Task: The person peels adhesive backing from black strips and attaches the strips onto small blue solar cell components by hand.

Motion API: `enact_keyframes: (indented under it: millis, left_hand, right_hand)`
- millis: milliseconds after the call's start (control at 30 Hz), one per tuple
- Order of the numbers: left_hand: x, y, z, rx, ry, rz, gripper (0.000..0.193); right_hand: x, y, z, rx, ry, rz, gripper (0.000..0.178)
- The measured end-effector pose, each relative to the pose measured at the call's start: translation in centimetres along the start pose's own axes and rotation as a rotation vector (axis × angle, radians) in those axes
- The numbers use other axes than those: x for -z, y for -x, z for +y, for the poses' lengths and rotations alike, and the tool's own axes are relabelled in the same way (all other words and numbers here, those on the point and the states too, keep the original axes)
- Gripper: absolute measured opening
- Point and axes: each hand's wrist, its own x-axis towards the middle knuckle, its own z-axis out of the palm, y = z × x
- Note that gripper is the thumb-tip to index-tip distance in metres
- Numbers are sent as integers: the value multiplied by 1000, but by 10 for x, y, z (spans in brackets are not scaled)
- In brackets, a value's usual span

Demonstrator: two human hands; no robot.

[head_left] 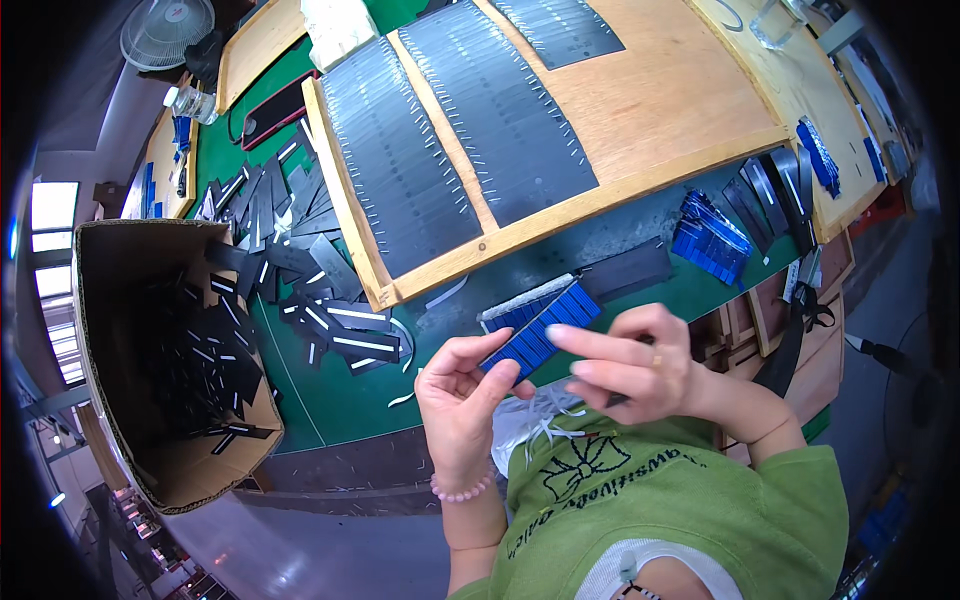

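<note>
My left hand (458,402) is closed on a narrow blue panel (532,342) crossed by thin dark lines, with the thumb on its near side. The panel is tilted above the table's near edge. My right hand (645,372) is at its right side, fingers apart and partly stretched, the index fingertip at the panel's surface. That hand is slightly blurred, and its thumb is hidden. Just behind the held panel lies a blue piece with a whitish, rough edge (530,300). A flat black strip (632,272) rests on the green table to the right.
A wooden-framed board (660,110) bears long dark sheets (490,110) with white ticks along their edges. Black strips (330,325) lie heaped at left, beside a cardboard box (225,470) holding more. Blue pieces (712,240) are stacked at right. A phone (275,112) and a fan (168,32) are far left.
</note>
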Motion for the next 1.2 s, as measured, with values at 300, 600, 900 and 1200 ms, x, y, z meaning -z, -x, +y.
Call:
enact_keyframes:
  millis: [300, 600, 900, 1200]
  left_hand:
    - [2, 2, -5, -42, -77, 81, 19]
    - [-1, 0, -6, -52, 91, 19, 23]
    - [3, 3, -11, -66, 62, -83, 23]
    - [-10, 6, -13, -359, -223, 65, 36]
  right_hand:
    - [-12, 5, 3, 169, 67, -116, 33]
    - [-16, 2, 0, 41, -31, -26, 38]
    - [14, -18, 17, -155, -97, 10, 63]
    - [15, -22, 8, -1027, -1099, 63, 7]
